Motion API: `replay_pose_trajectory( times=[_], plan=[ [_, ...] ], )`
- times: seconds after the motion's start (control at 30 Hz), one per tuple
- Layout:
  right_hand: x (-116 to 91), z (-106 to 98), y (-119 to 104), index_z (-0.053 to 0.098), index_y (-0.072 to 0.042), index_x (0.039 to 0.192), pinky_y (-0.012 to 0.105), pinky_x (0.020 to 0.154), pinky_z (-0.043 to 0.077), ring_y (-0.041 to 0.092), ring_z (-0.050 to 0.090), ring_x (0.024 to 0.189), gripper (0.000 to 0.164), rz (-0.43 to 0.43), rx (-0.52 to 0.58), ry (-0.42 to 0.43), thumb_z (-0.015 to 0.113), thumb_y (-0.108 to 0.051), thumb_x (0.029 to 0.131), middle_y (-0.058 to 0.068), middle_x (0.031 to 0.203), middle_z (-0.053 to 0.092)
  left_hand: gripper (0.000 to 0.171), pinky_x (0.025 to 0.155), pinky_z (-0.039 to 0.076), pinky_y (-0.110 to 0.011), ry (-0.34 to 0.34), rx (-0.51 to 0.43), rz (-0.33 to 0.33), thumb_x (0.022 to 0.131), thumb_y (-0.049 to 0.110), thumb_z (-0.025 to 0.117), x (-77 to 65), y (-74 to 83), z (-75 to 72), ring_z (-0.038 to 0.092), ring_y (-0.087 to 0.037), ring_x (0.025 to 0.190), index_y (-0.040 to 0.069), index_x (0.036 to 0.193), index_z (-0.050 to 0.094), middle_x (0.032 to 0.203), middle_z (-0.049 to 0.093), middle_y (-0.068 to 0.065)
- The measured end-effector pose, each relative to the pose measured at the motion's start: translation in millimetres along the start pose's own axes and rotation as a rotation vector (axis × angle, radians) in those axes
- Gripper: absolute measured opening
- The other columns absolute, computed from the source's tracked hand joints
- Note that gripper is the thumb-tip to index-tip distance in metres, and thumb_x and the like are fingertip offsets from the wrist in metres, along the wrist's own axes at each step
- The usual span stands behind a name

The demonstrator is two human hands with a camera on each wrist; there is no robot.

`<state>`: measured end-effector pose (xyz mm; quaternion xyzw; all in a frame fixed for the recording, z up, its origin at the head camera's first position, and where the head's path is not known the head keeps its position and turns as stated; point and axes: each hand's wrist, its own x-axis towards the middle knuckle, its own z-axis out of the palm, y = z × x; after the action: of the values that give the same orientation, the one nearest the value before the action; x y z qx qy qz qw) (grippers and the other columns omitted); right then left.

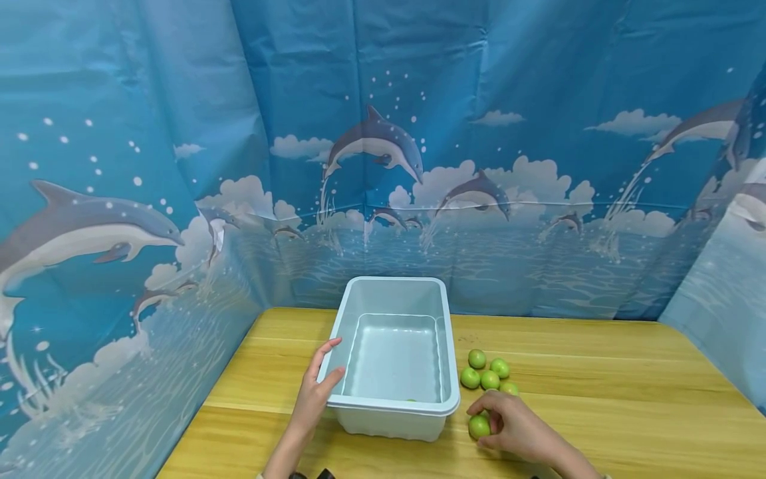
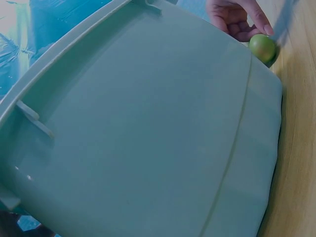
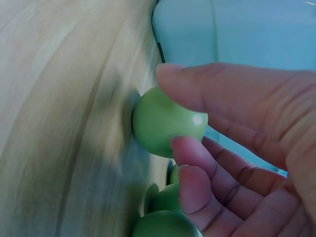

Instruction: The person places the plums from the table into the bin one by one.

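Note:
A pale blue-green plastic bin (image 1: 391,359) stands on the wooden table. My left hand (image 1: 311,396) holds its left rim near the front corner, thumb over the inner side. The bin's outer wall (image 2: 148,118) fills most of the left wrist view. To the right of the bin, my right hand (image 1: 517,426) pinches a small, round green fruit (image 3: 165,123) between thumb and fingers, low at the tabletop. Several like green fruits (image 1: 489,379) lie grouped just beyond that hand, one partly hidden by it. A sliver of green (image 1: 411,400) shows inside the bin at the near rim.
The wooden table (image 1: 586,372) extends to the right of the fruits. A blue curtain (image 1: 514,266) printed with dolphins hangs behind the table and along its sides. Small black objects (image 1: 325,474) show at the bottom edge of the head view.

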<state>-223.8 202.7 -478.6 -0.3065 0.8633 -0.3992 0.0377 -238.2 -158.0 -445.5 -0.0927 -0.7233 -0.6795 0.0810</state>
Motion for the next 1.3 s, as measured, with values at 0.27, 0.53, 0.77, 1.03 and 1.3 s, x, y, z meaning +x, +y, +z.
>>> replay_pose_trajectory(
  times=[0.27,0.53,0.77,1.03,1.3],
  plan=[
    [-0.1,0.9,2.8,0.066,-0.008,0.103,0.024,0.052,0.044,0.004,0.048,0.061,0.036,0.032,0.009,-0.016,0.083,-0.018,0.072,-0.008,0.079,0.056,0.046,0.106,0.013,-0.058,-0.001,0.015,0.013,0.094,0.01,0.056,-0.3,2.2,-0.1,0.02,-0.03,0.138,0.011,0.138,0.045,0.148,0.032,-0.011],
    [-0.2,3.0,2.3,0.068,-0.006,0.102,0.023,0.05,0.043,0.003,0.047,0.059,0.037,0.034,-0.012,0.001,0.082,-0.024,0.073,-0.008,0.075,0.054,0.046,0.106,0.013,-0.058,-0.001,0.017,0.02,0.093,0.009,0.056,-0.5,2.9,0.1,0.02,-0.03,0.138,0.011,0.138,0.045,0.148,0.032,-0.011],
    [0.5,3.6,0.1,0.067,-0.006,0.105,0.024,0.049,0.043,0.003,0.047,0.057,0.038,0.1,-0.003,-0.037,0.08,-0.027,0.076,-0.007,0.069,0.052,0.046,0.105,0.013,-0.059,-0.002,0.015,0.021,0.093,0.01,0.056,-0.3,1.9,0.1,0.02,-0.031,0.137,0.01,0.138,0.045,0.148,0.032,-0.012],
    [-2.4,6.0,-0.5,0.066,-0.005,0.107,0.025,0.048,0.041,0.003,0.046,0.056,0.037,0.122,-0.003,-0.045,0.075,-0.03,0.081,-0.008,0.068,0.052,0.049,0.106,0.013,-0.056,-0.008,0.009,0.016,0.093,0.015,0.058,-0.2,0.3,0.1,0.02,-0.029,0.138,0.01,0.139,0.044,0.148,0.032,-0.009],
    [-4.6,6.2,0.9,0.066,-0.006,0.109,0.025,0.048,0.042,0.003,0.046,0.056,0.039,0.114,0.004,-0.032,0.074,-0.034,0.082,-0.009,0.068,0.051,0.048,0.106,0.013,-0.057,-0.006,0.012,0.019,0.093,0.014,0.058,-0.6,0.9,-0.2,0.02,-0.03,0.138,0.01,0.139,0.044,0.148,0.032,-0.01]
  ],
)
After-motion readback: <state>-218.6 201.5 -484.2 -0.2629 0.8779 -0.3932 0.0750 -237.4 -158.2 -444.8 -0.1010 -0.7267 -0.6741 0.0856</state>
